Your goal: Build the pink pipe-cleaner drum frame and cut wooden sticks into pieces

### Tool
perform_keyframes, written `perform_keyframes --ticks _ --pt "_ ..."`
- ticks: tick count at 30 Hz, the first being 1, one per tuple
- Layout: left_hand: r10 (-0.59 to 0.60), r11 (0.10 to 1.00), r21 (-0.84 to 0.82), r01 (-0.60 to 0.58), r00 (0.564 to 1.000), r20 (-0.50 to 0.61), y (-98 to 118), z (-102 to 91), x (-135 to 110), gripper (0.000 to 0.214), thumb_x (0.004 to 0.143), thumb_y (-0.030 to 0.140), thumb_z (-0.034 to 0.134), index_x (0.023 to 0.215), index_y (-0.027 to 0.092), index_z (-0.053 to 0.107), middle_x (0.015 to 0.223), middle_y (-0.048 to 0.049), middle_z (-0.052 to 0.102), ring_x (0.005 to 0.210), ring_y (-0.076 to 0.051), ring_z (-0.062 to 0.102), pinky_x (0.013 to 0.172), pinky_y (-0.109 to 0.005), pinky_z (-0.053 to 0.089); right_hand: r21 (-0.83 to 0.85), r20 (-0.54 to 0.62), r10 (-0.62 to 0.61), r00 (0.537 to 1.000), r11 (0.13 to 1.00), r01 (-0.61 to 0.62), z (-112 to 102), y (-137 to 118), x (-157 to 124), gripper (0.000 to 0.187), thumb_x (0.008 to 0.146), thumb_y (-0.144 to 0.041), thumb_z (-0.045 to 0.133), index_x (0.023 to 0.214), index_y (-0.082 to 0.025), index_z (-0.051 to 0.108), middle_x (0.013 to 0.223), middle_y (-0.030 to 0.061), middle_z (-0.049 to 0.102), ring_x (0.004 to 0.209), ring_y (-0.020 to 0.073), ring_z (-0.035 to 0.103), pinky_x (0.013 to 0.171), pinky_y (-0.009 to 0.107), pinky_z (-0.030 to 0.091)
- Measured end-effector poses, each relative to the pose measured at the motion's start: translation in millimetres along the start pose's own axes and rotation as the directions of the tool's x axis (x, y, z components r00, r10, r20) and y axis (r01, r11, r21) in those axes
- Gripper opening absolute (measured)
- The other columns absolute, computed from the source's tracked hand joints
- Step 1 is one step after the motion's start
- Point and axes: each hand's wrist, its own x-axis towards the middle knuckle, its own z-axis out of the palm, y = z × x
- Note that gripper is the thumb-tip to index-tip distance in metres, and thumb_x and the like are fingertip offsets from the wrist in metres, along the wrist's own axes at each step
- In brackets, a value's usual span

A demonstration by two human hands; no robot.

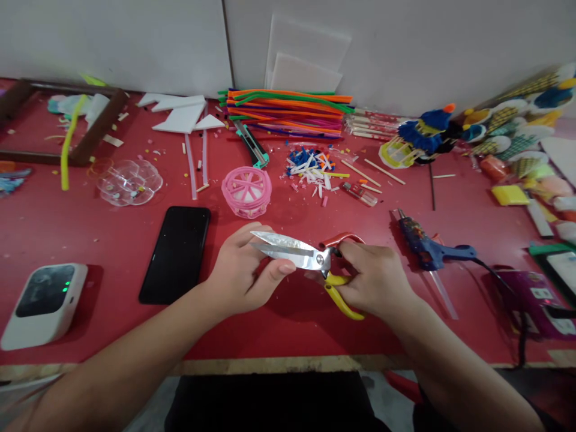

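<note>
A pair of scissors (310, 257) with silver blades and red and yellow handles is held crosswise above the red table, its tips pointing left and parted slightly. My right hand (375, 279) is closed around the handles, with a yellow loop hanging below the fingers. At the blades, my left hand (245, 270) has its thumb along the lower blade and its fingers behind, partly hidden by the metal. Beyond the hands stands a small pink wheel-topped piece (246, 192). A black phone (175, 255) lies just left of my left hand.
Pipe cleaners (288, 111) are bundled at the back, near a utility knife (252, 144) and a pile of cut bits (310, 168). To the right rests a blue glue gun (427, 243) with its cord. A white device (45, 306) sits at left, below a brown frame (99, 129).
</note>
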Motion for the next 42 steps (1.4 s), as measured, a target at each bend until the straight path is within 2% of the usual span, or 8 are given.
perform_keyframes --ticks 4,11,18,22,30,34,37,42 --pt "-0.032 0.999 -0.006 0.032 0.999 0.028 0 -0.4 0 0.037 0.097 0.041 0.042 0.079 0.017 0.063 0.063 -0.0036 0.058 0.063 -0.017 0.057 0.061 -0.029 0.047 -0.005 -0.007 0.028 1.000 1.000 -0.028 2 1 1 0.034 0.079 -0.046 0.053 0.059 -0.023 0.039 0.047 -0.0028 0.045 0.042 0.0106 0.039 0.045 0.025 0.023" --pt "-0.223 0.958 -0.162 0.237 0.970 0.096 3 3.2 0 0.023 0.098 0.018 0.039 0.095 0.016 0.062 0.067 0.0000 0.060 0.062 -0.011 0.058 0.059 -0.022 0.046 0.253 0.049 0.295 0.954 0.921 -0.297 3 1 8 0.047 0.079 -0.062 0.058 0.061 -0.023 0.040 0.046 -0.0062 0.041 0.040 0.0071 0.031 0.042 0.023 0.021" --pt "-0.509 0.597 -0.637 0.488 0.844 0.170 4 4.8 3 0.021 0.099 0.035 0.044 0.109 0.020 0.054 0.059 0.0048 0.056 0.044 -0.007 0.046 0.042 -0.018 0.035 0.345 0.133 0.317 0.939 0.873 -0.344 0 -2 11 0.051 0.075 -0.068 0.060 0.062 -0.022 0.043 0.047 -0.0071 0.040 0.041 0.0067 0.032 0.041 0.022 0.019" --pt "-0.612 0.403 -0.777 0.483 0.773 0.164 0 6.4 5 0.012 0.095 0.031 0.052 0.095 0.020 0.057 0.064 0.0029 0.059 0.045 -0.005 0.043 0.042 -0.015 0.036 0.190 0.103 0.387 0.916 0.896 -0.400 -2 4 13 0.053 0.074 -0.072 0.057 0.061 -0.022 0.046 0.049 -0.0041 0.045 0.043 0.0087 0.036 0.044 0.023 0.025" --pt "-0.707 0.257 -0.808 0.529 0.673 0.216 0 4.6 11 0.008 0.082 0.023 0.065 0.088 0.020 0.067 0.064 0.0034 0.057 0.048 -0.008 0.056 0.045 -0.020 0.051 -0.341 0.209 0.527 0.823 0.829 -0.444 -6 23 13 0.038 0.080 -0.058 0.056 0.071 -0.021 0.061 0.058 0.0056 0.062 0.052 0.0208 0.056 0.052 0.030 0.030" --pt "-0.751 0.243 -0.836 0.491 0.641 0.158 1 5.9 14 0.008 0.076 0.018 0.070 0.084 0.019 0.069 0.066 0.0028 0.061 0.058 -0.008 0.060 0.056 -0.019 0.057 -0.329 0.238 0.428 0.872 0.880 -0.342 -5 20 8 0.029 0.081 -0.039 0.055 0.095 -0.015 0.066 0.083 0.0105 0.067 0.069 0.0239 0.062 0.058 0.032 0.040" --pt "-0.772 0.242 -0.866 0.438 0.628 0.102 -2 8.2 14 0.008 0.074 0.015 0.071 0.081 0.019 0.069 0.071 0.0027 0.062 0.060 -0.007 0.059 0.057 -0.018 0.056 -0.329 0.219 0.354 0.909 0.904 -0.273 -5 16 5 0.022 0.077 -0.031 0.057 0.086 -0.014 0.067 0.087 0.0114 0.063 0.071 0.0233 0.061 0.061 0.034 0.044" --pt "-0.798 0.198 -0.893 0.404 0.596 0.093 -4 8.0 16 0.015 0.075 0.012 0.068 0.087 0.021 0.067 0.071 0.0045 0.059 0.058 -0.007 0.058 0.054 -0.018 0.054 -0.127 -0.103 0.215 0.971 0.965 -0.227 -2 7 6 0.019 0.085 -0.029 0.056 0.074 -0.017 0.067 0.080 0.0090 0.061 0.077 0.0224 0.059 0.068 0.036 0.047"
